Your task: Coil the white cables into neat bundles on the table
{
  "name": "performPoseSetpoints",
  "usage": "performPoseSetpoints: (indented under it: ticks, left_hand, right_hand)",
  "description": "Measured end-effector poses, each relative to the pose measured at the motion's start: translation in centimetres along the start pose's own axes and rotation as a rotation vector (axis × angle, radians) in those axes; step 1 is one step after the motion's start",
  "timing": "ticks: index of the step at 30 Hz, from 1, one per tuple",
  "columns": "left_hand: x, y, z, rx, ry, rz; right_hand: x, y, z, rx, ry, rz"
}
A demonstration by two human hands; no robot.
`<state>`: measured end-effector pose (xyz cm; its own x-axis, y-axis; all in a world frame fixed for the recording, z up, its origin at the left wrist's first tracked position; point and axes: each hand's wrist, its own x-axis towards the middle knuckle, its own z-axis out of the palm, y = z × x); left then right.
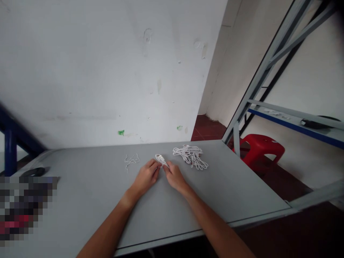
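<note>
Near the middle of the grey table, a folded white USB cable is held between my two hands, its metal plug showing at the top of the bundle. My left hand pinches the bundle from the left, fingers closed. From the right, my right hand grips it with thumb and fingers pressed together. To the right lies a pile of bundled white cables. Several short white ties lie loose to the left of my left hand. The fingertips are partly hidden behind the cable.
The grey table meets a white wall at the back. A dark object like a computer mouse sits at the left edge, beside a pixelated area. Right of the table stand a red plastic stool and a metal frame with a shelf.
</note>
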<state>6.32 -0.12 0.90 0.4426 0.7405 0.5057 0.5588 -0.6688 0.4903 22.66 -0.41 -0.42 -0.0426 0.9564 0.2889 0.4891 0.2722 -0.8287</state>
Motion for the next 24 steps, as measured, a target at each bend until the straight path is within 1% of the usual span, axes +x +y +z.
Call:
performPoseSetpoints:
  ticks: [2, 4, 10, 16, 19, 24]
  left_hand:
    - [-0.1, -0.1, -0.2, 0.064, -0.014, 0.058]
    - [-0.2, -0.3, -0.3, 0.111, -0.018, 0.090]
    - [-0.3, -0.4, 0.2, 0.274, 0.017, 0.124]
    - [-0.2, -0.4, 0.5, 0.451, 0.051, 0.195]
    - [-0.1, -0.3, 0.6, 0.466, 0.055, 0.216]
    - [-0.1, -0.3, 0.9, 0.421, 0.094, 0.199]
  right_hand:
    - [0.0, 0.0, -0.1, -0.031, -0.026, -0.002]
    - [0.0, 0.0, -0.2, -0.042, -0.026, 0.002]
    - [0.0, -0.1, -0.2, 0.004, -0.014, 0.006]
    - [-0.1, -0.2, -0.1, 0.068, -0.019, 0.023]
    - [-0.1, -0.4, 0.0, 0.122, -0.022, 0.038]
    - [-0.1, -0.4, 0.2, 0.215, -0.046, 0.086]
